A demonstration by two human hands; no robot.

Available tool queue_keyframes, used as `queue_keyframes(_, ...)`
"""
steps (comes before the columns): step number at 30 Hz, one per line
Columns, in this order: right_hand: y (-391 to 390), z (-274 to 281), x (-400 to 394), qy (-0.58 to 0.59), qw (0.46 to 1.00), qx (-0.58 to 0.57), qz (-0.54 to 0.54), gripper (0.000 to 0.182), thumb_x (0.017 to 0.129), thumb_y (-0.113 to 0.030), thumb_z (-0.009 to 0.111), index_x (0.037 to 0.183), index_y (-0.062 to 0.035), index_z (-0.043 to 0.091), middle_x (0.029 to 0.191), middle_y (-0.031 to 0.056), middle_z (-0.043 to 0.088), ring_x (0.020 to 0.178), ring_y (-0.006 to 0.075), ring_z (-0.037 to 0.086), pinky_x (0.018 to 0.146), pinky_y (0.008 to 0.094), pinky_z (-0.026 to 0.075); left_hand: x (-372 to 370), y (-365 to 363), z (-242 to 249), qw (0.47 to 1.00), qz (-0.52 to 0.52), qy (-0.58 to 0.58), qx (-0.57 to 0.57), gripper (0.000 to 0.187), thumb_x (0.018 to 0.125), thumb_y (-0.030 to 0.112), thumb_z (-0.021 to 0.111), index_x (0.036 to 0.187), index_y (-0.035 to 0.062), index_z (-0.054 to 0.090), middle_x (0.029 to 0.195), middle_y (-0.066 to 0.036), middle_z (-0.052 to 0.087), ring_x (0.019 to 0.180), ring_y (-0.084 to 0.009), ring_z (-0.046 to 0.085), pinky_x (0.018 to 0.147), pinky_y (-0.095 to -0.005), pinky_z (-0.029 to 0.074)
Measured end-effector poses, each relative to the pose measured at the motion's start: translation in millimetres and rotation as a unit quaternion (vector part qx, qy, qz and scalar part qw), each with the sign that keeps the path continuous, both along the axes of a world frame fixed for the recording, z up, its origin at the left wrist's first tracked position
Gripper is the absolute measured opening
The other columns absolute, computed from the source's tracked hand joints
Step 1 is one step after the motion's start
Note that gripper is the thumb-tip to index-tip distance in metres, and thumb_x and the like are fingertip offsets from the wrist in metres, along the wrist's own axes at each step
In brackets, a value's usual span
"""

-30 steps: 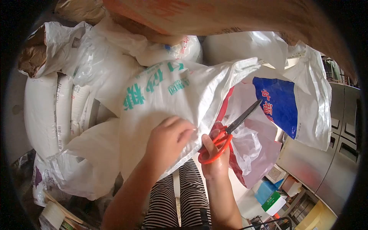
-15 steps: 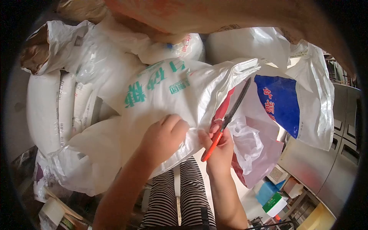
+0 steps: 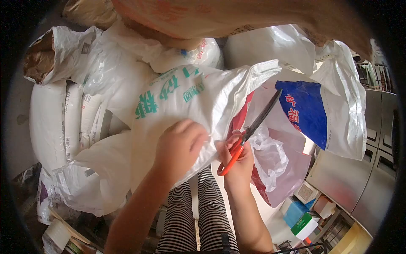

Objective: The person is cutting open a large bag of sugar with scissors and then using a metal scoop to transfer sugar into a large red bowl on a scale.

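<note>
White sack (image 3: pixel 196 116), green lettering, closest to the person: contents hidden. White sack (image 3: pixel 344 110), blue panel: hangs at right. Open-mouthed sack (image 3: pixel 69 53), upper left: shows brown inside. Scissors (image 3: pixel 251 130), orange handles, dark blades: sit in the right hand (image 3: pixel 240 160), fingers wrapped round the handles, beside the lettered sack's edge. Left hand (image 3: pixel 179 146): curled, blurred; whether it pinches that sack, cannot tell. Brown form (image 3: pixel 228 17), top: cut off.

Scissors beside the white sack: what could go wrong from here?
The left grip is close to the scissors held in the right grip, so a slip might cut skin. In this view, the blades point toward the blue-printed bag; a careless swing could snag it.
</note>
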State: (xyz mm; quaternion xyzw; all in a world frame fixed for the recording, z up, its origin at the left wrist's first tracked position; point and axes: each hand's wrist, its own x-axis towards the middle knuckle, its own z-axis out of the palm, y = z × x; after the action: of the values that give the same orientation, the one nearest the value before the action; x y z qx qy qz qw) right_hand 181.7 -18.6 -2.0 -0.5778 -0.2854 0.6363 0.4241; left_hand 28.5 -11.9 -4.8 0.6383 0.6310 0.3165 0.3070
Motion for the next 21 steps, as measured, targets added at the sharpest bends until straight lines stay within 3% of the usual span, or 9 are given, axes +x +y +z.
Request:
queue_keyframes(3,-1.6,0.3,4.9,0.028,0.999,-0.016,-0.014,0.021,0.085,-0.002,0.064,0.088,-0.0094,0.045,0.077,-0.002,0.05,0.068,0.0066,0.05,0.062,0.0217,0.042,-8.5,-7.1,12.6,0.972,0.181,-0.113,-0.099,0.009,0.08,0.013,0.066,0.086,0.0062,0.064,0.082,-0.009,0.061,0.075,-0.0292,0.06,0.066,-0.0375,0.048)
queue_keyframes(8,-5.5,7.1,4.2,0.022,0.999,-0.04,-0.026,0.019,0.086,-0.002,0.063,0.092,-0.0071,0.046,0.08,0.0007,0.053,0.071,0.0099,0.054,0.064,0.0243,0.045,3.9,-40.2,36.3,0.996,-0.035,0.062,-0.046,0.028,0.075,0.012,0.074,0.098,0.002,0.062,0.089,-0.01,0.064,0.077,-0.0199,0.064,0.07,-0.0296,0.05)
queue_keyframes(11,-8.7,2.5,-2.1,0.01,1.0,-0.021,-0.01,0.017,0.086,0.0,0.061,0.095,-0.005,0.047,0.083,0.0025,0.056,0.076,0.0114,0.056,0.067,0.0259,0.047,8.3,-49.4,20.1,0.984,0.04,-0.063,-0.161,0.03,0.074,0.014,0.074,0.099,0.0037,0.061,0.09,-0.01,0.063,0.078,-0.024,0.062,0.069,-0.0331,0.051)
queue_keyframes(13,-8.8,8.8,-6.7,-0.035,0.998,-0.035,0.029,0.017,0.086,0.001,0.059,0.097,-0.0035,0.048,0.085,0.0038,0.057,0.079,0.0122,0.057,0.07,0.0271,0.048,6.8,-51.9,4.2,0.975,0.076,-0.114,-0.173,0.031,0.074,0.014,0.074,0.1,0.0036,0.061,0.088,-0.01,0.064,0.076,-0.0216,0.062,0.067,-0.0312,0.05)
queue_keyframes(15,-8.5,6.0,-7.4,0.011,0.998,-0.055,0.03,0.016,0.086,0.003,0.057,0.098,-0.0029,0.049,0.09,0.0054,0.058,0.082,0.0123,0.057,0.072,0.0273,0.048,5.9,-52.3,1.4,0.966,0.094,-0.146,-0.193,0.03,0.075,0.013,0.074,0.1,0.0037,0.062,0.087,-0.01,0.064,0.074,-0.0191,0.062,0.066,-0.0297,0.05)
queue_keyframes(18,-12.9,-5.0,-9.4,0.075,0.995,-0.058,-0.025,0.016,0.086,0.002,0.058,0.097,-0.0043,0.048,0.087,0.0034,0.054,0.078,0.0115,0.056,0.069,0.0254,0.047,-1.2,-46.4,2.7,0.964,0.091,-0.13,-0.213,0.023,0.077,0.012,0.072,0.097,0.0042,0.063,0.086,-0.009,0.065,0.073,-0.0178,0.062,0.064,-0.0295,0.049)
queue_keyframes(20,-12.0,-0.8,-5.4,0.021,0.998,-0.056,-0.01,0.017,0.086,0.0,0.06,0.096,-0.0051,0.047,0.085,0.0025,0.052,0.076,0.0108,0.054,0.068,0.0249,0.046,-19.3,-40.9,-5.9,0.973,0.09,-0.074,-0.201,0.017,0.079,0.011,0.069,0.093,0.0045,0.064,0.086,-0.009,0.064,0.074,-0.0204,0.062,0.064,-0.0314,0.048)
queue_keyframes(21,-11.5,0.8,-3.2,-0.006,0.998,-0.056,-0.002,0.018,0.086,0.0,0.06,0.096,-0.0055,0.047,0.083,0.0021,0.05,0.075,0.0105,0.053,0.067,0.0247,0.046,-23.6,-33.5,1.4,0.987,0.063,-0.02,-0.143,0.013,0.08,0.01,0.068,0.09,0.0038,0.064,0.084,-0.009,0.063,0.074,-0.022,0.062,0.065,-0.0323,0.048)
